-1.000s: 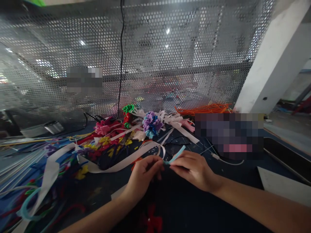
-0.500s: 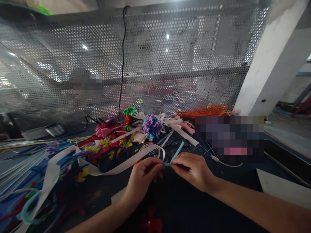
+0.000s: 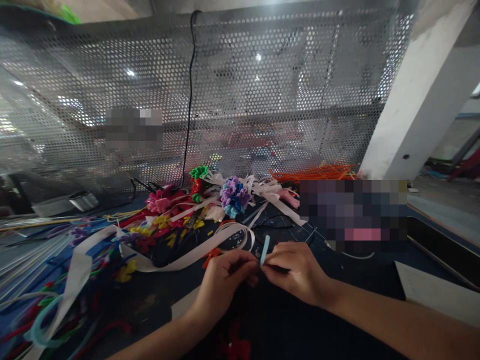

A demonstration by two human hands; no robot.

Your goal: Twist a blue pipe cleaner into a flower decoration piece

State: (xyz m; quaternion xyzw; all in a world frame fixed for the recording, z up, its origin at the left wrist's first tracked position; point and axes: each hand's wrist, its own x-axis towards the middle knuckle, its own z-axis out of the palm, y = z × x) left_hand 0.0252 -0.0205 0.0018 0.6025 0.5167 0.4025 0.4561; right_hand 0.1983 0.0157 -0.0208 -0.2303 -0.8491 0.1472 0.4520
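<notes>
- Since 1 s ago: free end of the blue stem (image 3: pixel 265 249) has swung from a 2 o'clock lean to nearly 12; both hands have dropped slightly toward the camera.
- Left hand (image 3: pixel 224 280): fingers curled, tips pinched on the stem's lower end, which is hidden between the hands.
- Right hand (image 3: pixel 296 270): also closed in a pinch, on the stem just below the free end; fingertips of both hands touching.
- Progress, my read: bend or twist partly done; no finished shape visible yet, free end unworked.
- Bench (image 3: pixel 285 330): dark top. White ribbon (image 3: pixel 180 257) at 10 o'clock from the hands, flower pile (image 3: pixel 195 200) at 11, orange stems (image 3: pixel 318 171) at 1.
- Room: perforated metal screen (image 3: pixel 262 100) behind the bench, black cable (image 3: pixel 189 100) hanging down it, white post (image 3: pixel 416 95) at right.
</notes>
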